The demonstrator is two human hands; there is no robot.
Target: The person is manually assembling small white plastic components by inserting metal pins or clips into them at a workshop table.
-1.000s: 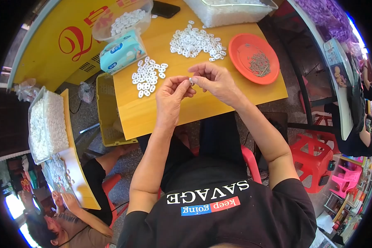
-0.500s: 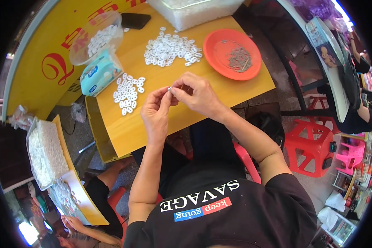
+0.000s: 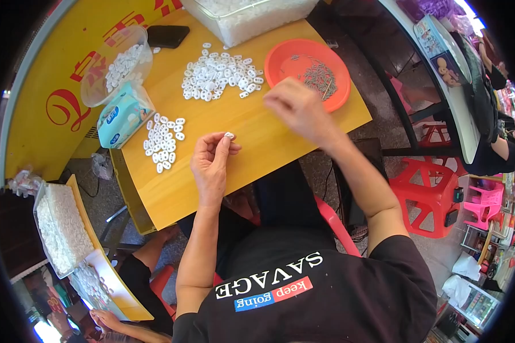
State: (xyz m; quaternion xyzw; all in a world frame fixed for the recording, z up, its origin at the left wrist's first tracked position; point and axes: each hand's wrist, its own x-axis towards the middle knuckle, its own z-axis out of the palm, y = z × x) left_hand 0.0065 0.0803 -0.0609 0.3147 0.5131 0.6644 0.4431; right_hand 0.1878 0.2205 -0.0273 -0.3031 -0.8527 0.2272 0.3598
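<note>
white piece well inside table edge

White parts heaped on a table suggest a workshop.

Two piles of white pieces are lying on the tabletop; one piece is resting in the left fingers. One red plate, one tissue pack, one phone, one tub and one bin are sitting nearby.

White pieces look smooth plastic, pins metal.
</note>
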